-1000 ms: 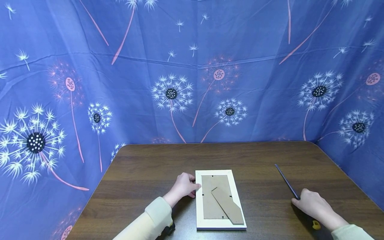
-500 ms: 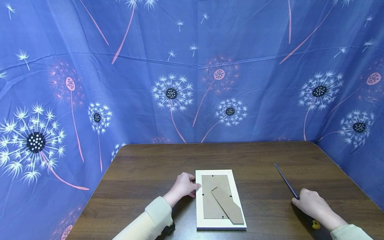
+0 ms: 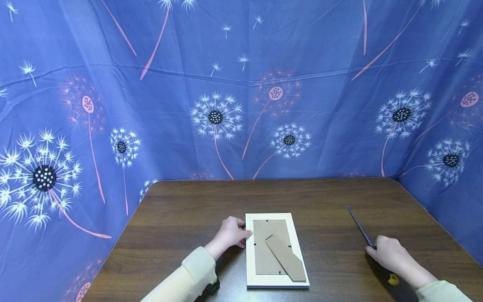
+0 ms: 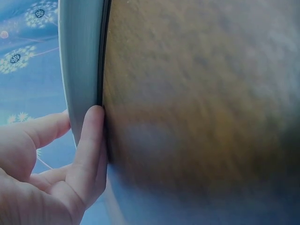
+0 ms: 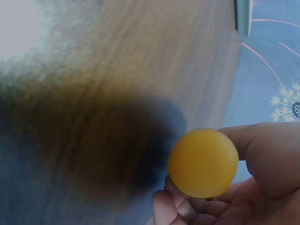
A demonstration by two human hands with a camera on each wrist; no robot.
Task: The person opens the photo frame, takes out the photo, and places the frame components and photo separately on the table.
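Observation:
A white picture frame (image 3: 250,251) lies face down on the table, its brown backing board and angled stand leg uppermost. My left hand (image 3: 228,234) grips the frame's left edge, thumb on top and fingers at the side. The left wrist view shows that edge, a pale frame side (image 4: 84,56), between thumb and fingers. To the right, my right hand (image 3: 394,255) holds a screwdriver (image 3: 360,226), whose long thin dark shaft points forward and left. In the right wrist view the yellow handle end (image 5: 203,163) faces the camera, fingers curled round the handle. The shaft tip is apart from the frame.
The dark wooden table (image 3: 188,201) extends under both hands. Behind it and at the sides hangs a blue cloth (image 3: 170,126) with a dandelion print. A small dark object (image 3: 213,287) shows beneath the left sleeve.
The screwdriver's yellow handle end has shifted slightly left and up with a small tilt of the right hand. The left hand and the frame stay essentially still.

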